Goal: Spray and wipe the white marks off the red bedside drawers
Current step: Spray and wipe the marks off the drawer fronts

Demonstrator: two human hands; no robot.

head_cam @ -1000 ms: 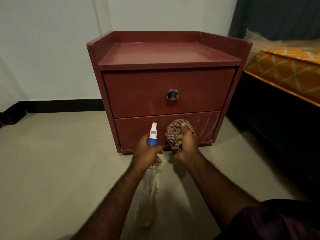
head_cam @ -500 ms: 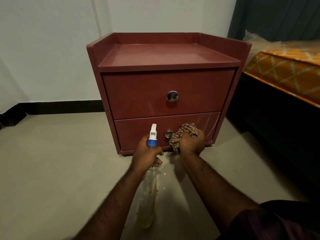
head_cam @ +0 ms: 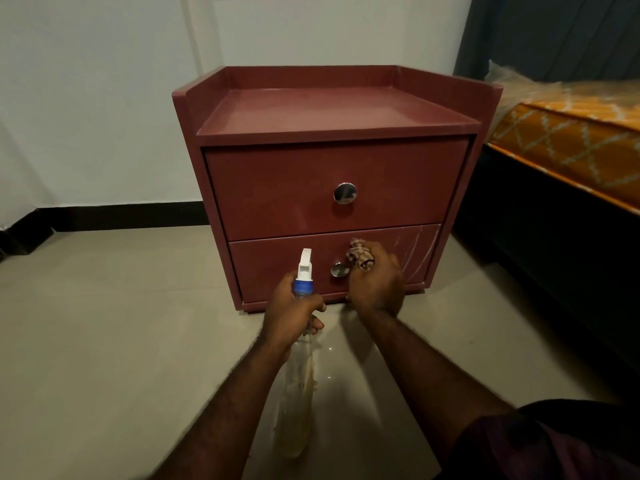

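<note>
Pale floor tiles (head_cam: 104, 341) carry the red bedside drawers (head_cam: 332, 112): two drawers, two round knobs (head_cam: 345, 193). My left hand (head_cam: 291, 313) grips the one spray bottle (head_cam: 304, 268), long axis running away from me, nozzle toward the lower drawer (head_cam: 270, 268). My right hand (head_cam: 377, 282) clutches one bunched cloth (head_cam: 360, 258) there, between the lower knob (head_cam: 340, 270) and the white marks (head_cam: 415, 251).

An orange patterned mattress (head_cam: 571, 147) lies at right before a dark curtain (head_cam: 554, 32); black skirting (head_cam: 121, 214) lines the white wall (head_cam: 86, 98)
</note>
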